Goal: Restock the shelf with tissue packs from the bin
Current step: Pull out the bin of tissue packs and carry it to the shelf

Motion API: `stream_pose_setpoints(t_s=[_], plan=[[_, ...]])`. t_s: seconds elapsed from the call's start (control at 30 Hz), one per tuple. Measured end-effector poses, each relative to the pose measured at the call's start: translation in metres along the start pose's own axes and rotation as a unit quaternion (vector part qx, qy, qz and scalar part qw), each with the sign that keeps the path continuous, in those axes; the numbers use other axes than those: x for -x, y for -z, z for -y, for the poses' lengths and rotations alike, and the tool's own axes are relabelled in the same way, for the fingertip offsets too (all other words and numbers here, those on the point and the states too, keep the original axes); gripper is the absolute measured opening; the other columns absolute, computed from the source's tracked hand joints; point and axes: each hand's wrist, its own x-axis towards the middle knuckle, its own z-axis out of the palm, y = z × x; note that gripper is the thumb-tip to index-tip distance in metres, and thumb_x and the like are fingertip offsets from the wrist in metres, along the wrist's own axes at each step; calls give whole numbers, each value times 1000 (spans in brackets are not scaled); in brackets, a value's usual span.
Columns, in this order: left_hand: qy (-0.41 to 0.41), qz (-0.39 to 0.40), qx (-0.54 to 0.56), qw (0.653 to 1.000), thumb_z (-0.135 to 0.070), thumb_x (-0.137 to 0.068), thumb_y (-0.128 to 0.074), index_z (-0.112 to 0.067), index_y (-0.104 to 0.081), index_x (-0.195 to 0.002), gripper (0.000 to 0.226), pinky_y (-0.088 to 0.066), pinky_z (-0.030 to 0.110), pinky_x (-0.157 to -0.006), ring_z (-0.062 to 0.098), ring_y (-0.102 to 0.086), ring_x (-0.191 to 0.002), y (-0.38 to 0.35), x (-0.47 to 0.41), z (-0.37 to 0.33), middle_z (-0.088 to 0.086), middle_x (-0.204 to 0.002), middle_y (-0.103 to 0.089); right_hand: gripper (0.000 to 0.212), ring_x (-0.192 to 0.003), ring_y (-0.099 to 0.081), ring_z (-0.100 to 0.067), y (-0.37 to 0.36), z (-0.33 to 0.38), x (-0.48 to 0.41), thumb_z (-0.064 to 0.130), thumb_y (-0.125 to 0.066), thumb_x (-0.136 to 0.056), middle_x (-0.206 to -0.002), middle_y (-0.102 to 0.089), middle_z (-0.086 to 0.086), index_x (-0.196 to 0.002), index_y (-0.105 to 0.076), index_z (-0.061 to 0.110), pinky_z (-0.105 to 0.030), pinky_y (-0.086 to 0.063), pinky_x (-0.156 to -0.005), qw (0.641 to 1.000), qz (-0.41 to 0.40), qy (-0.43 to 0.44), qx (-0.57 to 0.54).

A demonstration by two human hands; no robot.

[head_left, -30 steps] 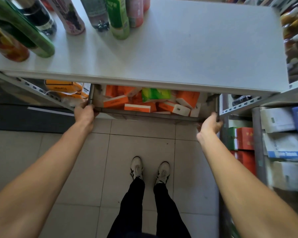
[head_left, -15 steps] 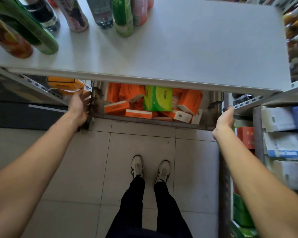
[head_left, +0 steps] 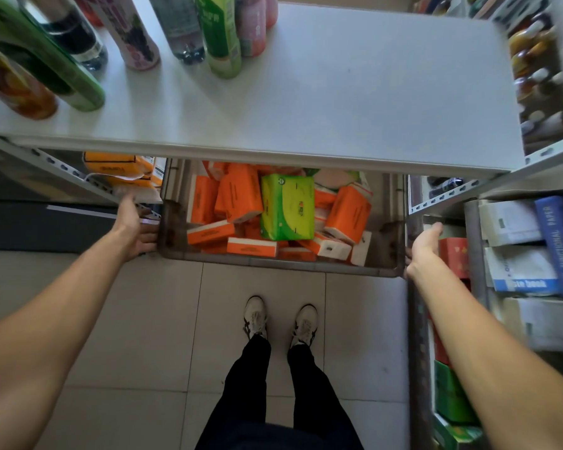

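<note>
- Head view is showing the bin (head_left: 273,267) sitting on the floor (head_left: 143,319), half tucked under the shelf (head_left: 338,92), with its front rim sticking out toward the feet.
- Left hand (head_left: 134,227) is pressing on the bin's left wall and right hand (head_left: 423,246) on its right wall. Both are lying fairly flat and grasping nothing, though blur is making the left fingers (head_left: 145,238) hard to read, so they may be hooking the corner.
- Bin is holding a loose heap of orange packs (head_left: 238,196), some tilted and some flat, with one green pack (head_left: 288,206) lying uppermost near the middle.
- Packs are looking light and soft under slick film, so they are probably giving under a squeeze. Pinching one across its narrow sides is looking like the surest hold, and the green one is offering itself first.
- Bin is looking like stiff plastic, and when loaded it is likely sliding more readily than lifting, so the two side walls are making the sensible grip.
- Shelf is carrying bottles (head_left: 221,37) along its far left.
</note>
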Motion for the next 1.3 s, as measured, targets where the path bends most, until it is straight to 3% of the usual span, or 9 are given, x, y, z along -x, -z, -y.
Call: stream_pose_setpoints(t_s=[0.2, 0.43, 0.73, 0.9, 1.0, 1.1, 1.17, 1.23, 1.3], plan=[[7, 30, -51, 998, -75, -87, -19, -15, -51, -132, 81, -41, 56, -98, 39, -53, -115, -5, -4, -2, 21, -127, -56, 67, -64, -51, -19, -6, 9, 15, 78, -22, -81, -88, -57, -2, -100, -57, 25, -26, -45, -47, 991, 31, 16, 131], [-83, 45, -38, 995, -71, -89, -26, -15, -61, -115, 70, -41, 49, -100, 29, -55, -108, -23, -7, -14, 12, -118, -61, 90, -130, -47, -29, -29, 29, 20, 77, -31, -76, -147, -44, -8, -146, -36, 21, -49, -34, -111, 990, 65, 49, 112], [-102, 20, -13, 994, -68, -92, -24, -21, -60, -95, 60, -49, 37, -81, 25, -62, -93, -34, 3, -12, 3, -81, -71, 108, -125, -52, -30, -17, 22, -4, 90, -29, -54, -141, -51, -5, -142, -42, 28, -58, -37, -106, 985, 71, 65, 145], [-46, 6, -42, 998, -73, -90, -15, -20, -49, -136, 78, -38, 48, -101, 34, -51, -119, -10, 6, 12, 19, -128, -55, 131, -115, -57, -33, 1, 20, -6, 104, -23, -39, -134, -55, -10, -140, -45, 23, -57, -45, -93, 980, 39, 12, 194], [-7, 25, -15, 1000, -79, -84, -19, -15, -52, -131, 86, -39, 46, -96, 31, -54, -106, 1, 7, 19, 19, -118, -57, 104, -98, -61, -30, 4, 15, 25, 94, -20, -67, -128, -58, -15, -133, -49, 19, -43, -51, -81, 976, 44, 17, 213], [-3, 30, 1, 1000, -75, -88, -21, -11, -56, -119, 79, -43, 43, -86, 29, -56, -96, 1, 8, 26, 16, -109, -58, 126, -123, -53, -33, 6, 7, 29, 100, -20, -58, -144, -46, -15, -147, -35, 12, -46, -42, -104, 970, 43, 49, 234], [-10, 23, -13, 1000, -70, -91, -20, -10, -59, -108, 73, -45, 41, -80, 25, -57, -92, -2, 7, 32, 14, -111, -59, 135, -121, -56, -31, 11, 1, 13, 103, -24, -46, -140, -52, -12, -148, -35, 16, -43, -54, -88, 975, 67, 39, 206], [-23, 21, -25, 999, -69, -92, -19, -13, -57, -118, 73, -44, 43, -82, 25, -57, -96, -4, 6, 34, 13, -118, -59, 115, -99, -64, -26, 14, -4, 5, 96, -24, -59, -124, -62, -7, -143, -43, 19, -27, -55, -48, 978, 80, 51, 184], [-38, 19, -32, 999, -70, -91, -18, -21, -48, -135, 73, -41, 49, -90, 29, -54, -105, -3, 3, 29, 14, -127, -56, 91, -71, -63, -19, 15, 0, 19, 86, -19, -76, -87, -70, -1, -129, -54, 21, -19, -46, -39, 979, 92, 63, 173]])
